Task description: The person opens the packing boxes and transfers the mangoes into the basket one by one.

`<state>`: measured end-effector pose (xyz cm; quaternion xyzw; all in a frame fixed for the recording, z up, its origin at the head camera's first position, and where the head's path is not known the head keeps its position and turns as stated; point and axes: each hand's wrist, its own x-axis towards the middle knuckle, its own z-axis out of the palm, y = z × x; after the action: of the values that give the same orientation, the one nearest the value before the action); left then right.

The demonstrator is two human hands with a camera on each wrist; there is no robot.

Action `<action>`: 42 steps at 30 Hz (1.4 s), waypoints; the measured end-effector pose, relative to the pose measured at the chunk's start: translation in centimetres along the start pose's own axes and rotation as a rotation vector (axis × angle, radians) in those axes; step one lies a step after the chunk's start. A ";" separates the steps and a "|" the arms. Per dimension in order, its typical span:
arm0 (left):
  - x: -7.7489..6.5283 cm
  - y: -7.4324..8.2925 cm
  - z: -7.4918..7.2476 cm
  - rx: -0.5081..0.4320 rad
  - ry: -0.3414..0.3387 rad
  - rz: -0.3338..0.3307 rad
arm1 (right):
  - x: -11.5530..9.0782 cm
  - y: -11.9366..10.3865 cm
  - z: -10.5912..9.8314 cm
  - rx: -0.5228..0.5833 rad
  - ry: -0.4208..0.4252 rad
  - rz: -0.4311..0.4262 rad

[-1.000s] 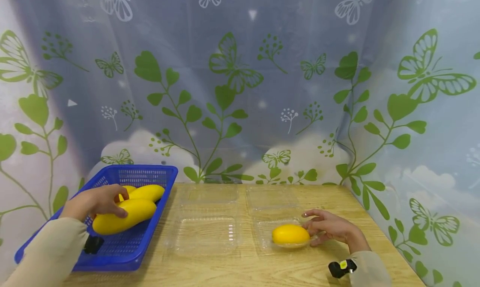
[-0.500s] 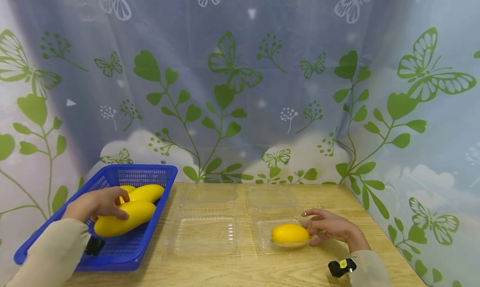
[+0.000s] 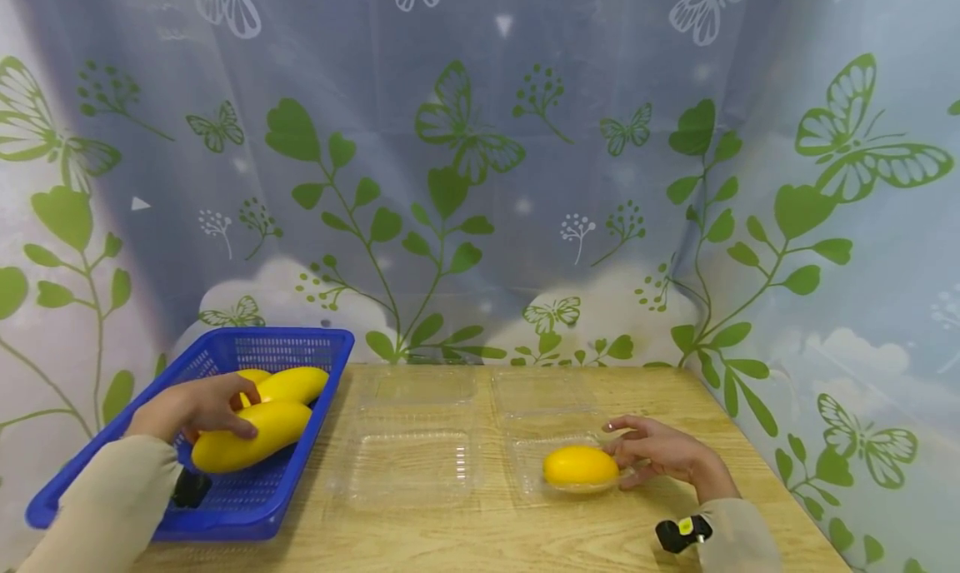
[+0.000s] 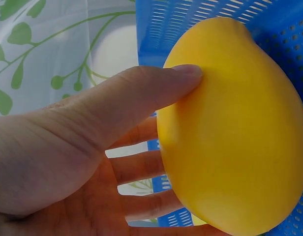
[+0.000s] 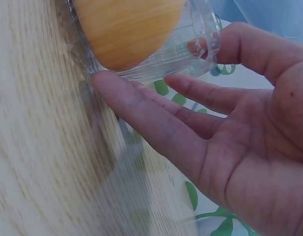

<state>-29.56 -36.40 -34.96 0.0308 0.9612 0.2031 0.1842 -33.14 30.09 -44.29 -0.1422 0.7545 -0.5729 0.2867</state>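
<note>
My left hand point(image 3: 197, 408) reaches into the blue basket point(image 3: 341, 365) and grips a plump yellow mango point(image 3: 251, 436). In the left wrist view the thumb point(image 4: 156, 88) presses on the mango's side while the other fingers pass behind it. More yellow mangoes point(image 3: 296, 384) lie behind it in the basket. On the right, another yellow mango point(image 3: 579, 467) sits in a clear plastic container point(image 3: 525, 452). My right hand point(image 3: 663, 452) rests its extended fingers against the container's right side; the right wrist view has its fingertips right at the clear wall.
Left of that container stands another clear plastic container point(image 3: 412, 473), with its lid point(image 3: 420, 387) lying flipped back behind. A second clear lid point(image 3: 543, 394) extends behind the right container. A patterned curtain point(image 3: 480, 223) hangs at the back edge of the wooden table point(image 3: 450, 548).
The gripped mango has shifted slightly down and to the right in the basket, with the left fingers staying on it. The right hand and the containers show no visible movement.
</note>
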 end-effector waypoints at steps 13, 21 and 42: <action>0.0 -0.2 0.3 -0.034 -0.040 -0.037 | 0.1 0.1 0.0 0.008 -0.001 -0.002; 0.3 -0.4 0.4 -0.029 -0.045 -0.060 | 0.1 0.0 0.1 0.007 0.004 0.002; 0.3 -0.4 0.7 -0.073 -0.037 -0.103 | 0.0 -0.2 0.3 -0.001 0.012 0.017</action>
<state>-29.52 -36.42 -35.82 -0.0215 0.9499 0.2276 0.2130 -33.00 29.81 -44.18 -0.1326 0.7577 -0.5709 0.2870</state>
